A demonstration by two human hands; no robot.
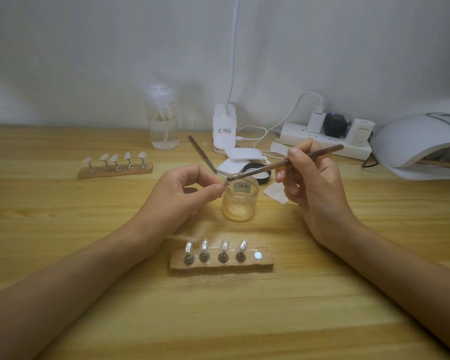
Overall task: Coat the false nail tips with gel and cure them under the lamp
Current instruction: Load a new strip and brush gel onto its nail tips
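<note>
My right hand [312,183] grips a brown brush [286,162], its tip reaching left over the open glass gel jar [240,201]. Between thumb and forefinger my left hand [185,193] pinches something small beside the brush tip; it is blurred, probably a nail tip on its stand. A wooden holder [222,259] in front of me carries several shiny nail tips [205,246], and its rightmost magnet spot [257,255] is bare. At the far left, a second holder [116,170] bears several white tips. The white curing lamp [421,141] sits at the right edge.
Behind the jar lie its black lid [257,170], white pads [238,158] and a second brush [202,153]. A clear pump bottle [164,120], a desk lamp base [224,128] and a power strip [325,140] with cables line the wall.
</note>
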